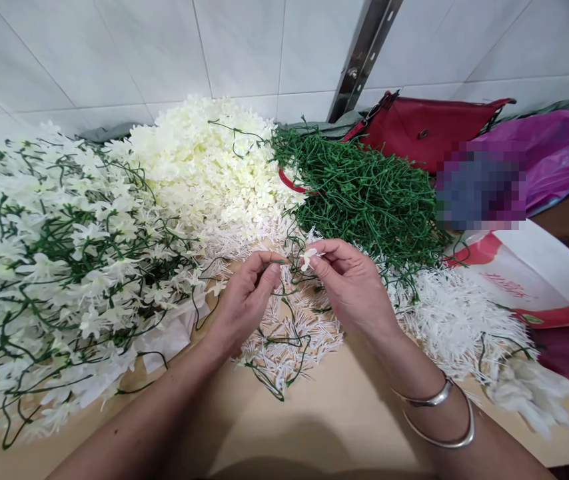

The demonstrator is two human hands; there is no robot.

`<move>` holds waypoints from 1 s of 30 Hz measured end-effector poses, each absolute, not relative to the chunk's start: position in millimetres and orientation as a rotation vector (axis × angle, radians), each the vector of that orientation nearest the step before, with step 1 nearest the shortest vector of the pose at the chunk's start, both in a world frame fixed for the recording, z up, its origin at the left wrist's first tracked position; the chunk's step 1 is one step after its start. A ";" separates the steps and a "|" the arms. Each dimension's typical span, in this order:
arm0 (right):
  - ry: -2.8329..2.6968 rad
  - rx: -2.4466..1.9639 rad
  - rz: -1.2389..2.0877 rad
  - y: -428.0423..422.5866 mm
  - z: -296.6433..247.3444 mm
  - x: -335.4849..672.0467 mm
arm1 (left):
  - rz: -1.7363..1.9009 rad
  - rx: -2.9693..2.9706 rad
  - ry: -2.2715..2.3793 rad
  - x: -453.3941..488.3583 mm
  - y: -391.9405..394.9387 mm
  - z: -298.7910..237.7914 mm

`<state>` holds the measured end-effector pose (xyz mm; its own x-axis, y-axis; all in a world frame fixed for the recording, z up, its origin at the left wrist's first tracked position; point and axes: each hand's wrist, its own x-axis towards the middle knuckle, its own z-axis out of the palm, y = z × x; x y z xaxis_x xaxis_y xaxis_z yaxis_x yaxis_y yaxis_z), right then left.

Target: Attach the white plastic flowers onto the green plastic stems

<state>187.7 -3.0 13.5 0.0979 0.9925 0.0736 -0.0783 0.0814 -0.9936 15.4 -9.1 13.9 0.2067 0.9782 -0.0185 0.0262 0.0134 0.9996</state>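
My right hand (354,283) pinches a small white artificial flower (307,259) between thumb and fingertips. Just left of it, my left hand (250,293) is closed on a thin green plastic stem (282,261). Both hands hover close together over the table. Beneath them lie loose white stamens (309,333) with several green stems strewn among them. Behind the hands rises a heap of cream-white petals (214,167). A tangle of green stems (364,190) sits beyond my right hand.
Many stemmed white flowers (89,267) cover the left side of the table (284,440). At right are a pile of white stamens (464,320), a white glove-like cloth (529,393), a red-and-white bag (509,277), a red purse (429,127) and purple plastic (564,153). A tiled wall (244,53) stands behind.
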 end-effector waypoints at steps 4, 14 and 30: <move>-0.995 -1.082 1.323 -2.1 17.7 188.2 | 1.022 1.272 1.081 14.4 -6.6 15.6; -1.018 -1.147 1.364 -4.8 22.4 185.0 | 0.832 1.651 1.214 7.5 -12.3 17.3; -1.138 -1.168 1.375 -8.6 16.4 186.2 | 0.663 1.843 1.185 11.1 -14.1 38.6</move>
<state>186.2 -8.6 16.4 -0.0731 0.9933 -0.0895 -0.0977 -0.0964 -0.9905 11.1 -14.1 38.6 0.4165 0.9091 -0.0031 0.4727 -0.2136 0.8550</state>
